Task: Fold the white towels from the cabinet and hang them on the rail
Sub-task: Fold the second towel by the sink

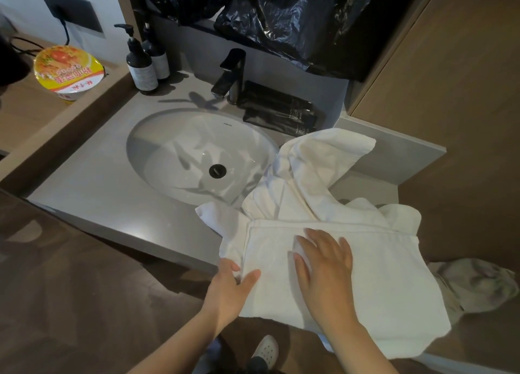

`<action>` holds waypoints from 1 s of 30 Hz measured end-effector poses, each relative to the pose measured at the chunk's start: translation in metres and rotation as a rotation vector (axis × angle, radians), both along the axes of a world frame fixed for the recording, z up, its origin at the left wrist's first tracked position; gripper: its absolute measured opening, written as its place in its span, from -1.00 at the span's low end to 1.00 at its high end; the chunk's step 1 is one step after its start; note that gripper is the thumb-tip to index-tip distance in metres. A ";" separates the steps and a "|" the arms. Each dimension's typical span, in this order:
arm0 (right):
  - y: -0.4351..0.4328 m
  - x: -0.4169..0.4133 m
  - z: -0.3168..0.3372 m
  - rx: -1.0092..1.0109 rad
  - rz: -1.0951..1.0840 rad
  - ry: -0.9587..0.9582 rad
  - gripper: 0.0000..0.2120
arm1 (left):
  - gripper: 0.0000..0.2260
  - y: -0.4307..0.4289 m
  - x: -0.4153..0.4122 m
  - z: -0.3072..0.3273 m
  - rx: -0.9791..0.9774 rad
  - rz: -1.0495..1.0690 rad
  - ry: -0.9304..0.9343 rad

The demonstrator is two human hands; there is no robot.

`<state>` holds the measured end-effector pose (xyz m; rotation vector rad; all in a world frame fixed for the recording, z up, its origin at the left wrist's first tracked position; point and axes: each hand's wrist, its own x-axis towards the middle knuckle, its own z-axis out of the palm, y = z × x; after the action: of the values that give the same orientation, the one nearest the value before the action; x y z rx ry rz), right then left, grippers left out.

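Your left grip [230, 286] pinched the edge of the white towel [380, 275] and your right grip [323, 275] lay flat on it, on the worktop [98, 193] just right of the sink [168, 148]; folding seemed half-done, hanging not yet begun.

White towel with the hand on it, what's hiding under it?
A crumpled towel pokes out from beneath the folded towel, and both lie on the grey counter. Whatever else lies under the folded part is covered, so I can't tell.
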<state>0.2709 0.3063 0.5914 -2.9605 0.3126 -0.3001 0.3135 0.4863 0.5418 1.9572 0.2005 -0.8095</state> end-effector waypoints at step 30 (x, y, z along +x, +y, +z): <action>-0.044 -0.009 0.006 0.386 -0.131 0.172 -0.47 | -0.42 -0.017 0.035 0.088 -0.355 -0.165 -0.086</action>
<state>0.2616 0.2624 0.5973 -2.5914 0.5223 0.0050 0.3484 0.4696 0.6298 1.6813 -0.1497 -0.8037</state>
